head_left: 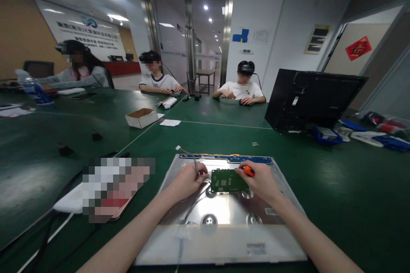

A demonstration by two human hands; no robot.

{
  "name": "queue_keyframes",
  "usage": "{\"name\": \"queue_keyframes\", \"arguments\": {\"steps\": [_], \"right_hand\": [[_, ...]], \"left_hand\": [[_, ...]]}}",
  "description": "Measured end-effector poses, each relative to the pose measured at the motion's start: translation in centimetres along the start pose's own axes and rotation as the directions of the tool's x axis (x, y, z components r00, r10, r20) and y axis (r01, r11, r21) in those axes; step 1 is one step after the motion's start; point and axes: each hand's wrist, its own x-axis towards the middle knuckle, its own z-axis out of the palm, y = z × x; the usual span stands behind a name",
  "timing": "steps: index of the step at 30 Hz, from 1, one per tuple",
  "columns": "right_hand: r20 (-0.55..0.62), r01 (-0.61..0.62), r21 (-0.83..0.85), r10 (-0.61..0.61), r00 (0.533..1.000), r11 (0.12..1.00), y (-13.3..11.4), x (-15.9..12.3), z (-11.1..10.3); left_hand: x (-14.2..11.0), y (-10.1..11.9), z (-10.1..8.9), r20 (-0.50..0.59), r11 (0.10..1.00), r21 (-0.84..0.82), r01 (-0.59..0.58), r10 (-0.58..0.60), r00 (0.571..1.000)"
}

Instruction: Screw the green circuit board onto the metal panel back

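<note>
A green circuit board [226, 180] is tilted up over the silver back of a flat display panel [221, 243]. At its right edge, my right hand [261, 179] is closed around an orange-handled screwdriver [249, 171], whose tip I cannot see. The thumb of that hand touches the board's corner. Left of the board, my left hand [190, 179] pinches a thin grey cable [192, 156] with a white plug at its free end. Another part of the cable runs down across the panel. A blue circuit strip [221, 159] lines the panel's far edge.
Phones [120, 198] and cords lie left of the panel. Farther off stand an open cardboard box [141, 118] and a paper sheet [170, 123]. A black monitor housing [310, 98] rises at right, beside a blue tray [326, 135]. Several people sit across the green table [205, 136].
</note>
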Motion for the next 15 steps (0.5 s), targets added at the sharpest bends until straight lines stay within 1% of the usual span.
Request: {"name": "queue_keyframes", "arguments": {"steps": [3, 5, 6, 8, 10, 12, 15], "right_hand": [[0.052, 0.040, 0.025, -0.041, 0.998, 0.999, -0.2, -0.4, -0.9], [0.120, 0.069, 0.052, -0.075, 0.990, 0.996, -0.4, -0.8, -1.9], [0.175, 0.074, 0.070, -0.085, 0.981, 0.995, -0.5, -1.0, -2.4], [0.292, 0.058, 0.095, -0.084, 0.953, 0.994, -0.8, -1.6, -3.4], [0.400, 0.037, 0.095, -0.072, 0.914, 0.995, -1.2, -2.1, -4.0], [0.485, 0.046, 0.074, -0.076, 0.871, 0.996, -1.5, -2.6, -4.0], [0.557, 0.120, 0.017, -0.109, 0.824, 0.993, -1.8, -3.2, -3.2]], "left_hand": [[0.1, -0.1, 0.0, 0.016, 1.000, 0.008, -0.005, 0.005, 1.000], [0.1, -0.2, 0.0, 0.021, 0.999, 0.026, -0.019, 0.018, 1.000], [0.1, -0.2, -0.1, 0.021, 0.999, 0.039, -0.028, 0.027, 0.999], [0.1, -0.1, -0.2, 0.021, 0.997, 0.058, -0.044, 0.043, 0.999], [0.0, -0.1, -0.3, 0.023, 0.997, 0.060, -0.056, 0.054, 0.998], [0.0, 0.0, -0.4, 0.030, 0.996, 0.059, -0.063, 0.062, 0.998], [-0.1, 0.1, -0.5, 0.056, 0.995, 0.066, -0.075, 0.071, 0.996]]}}
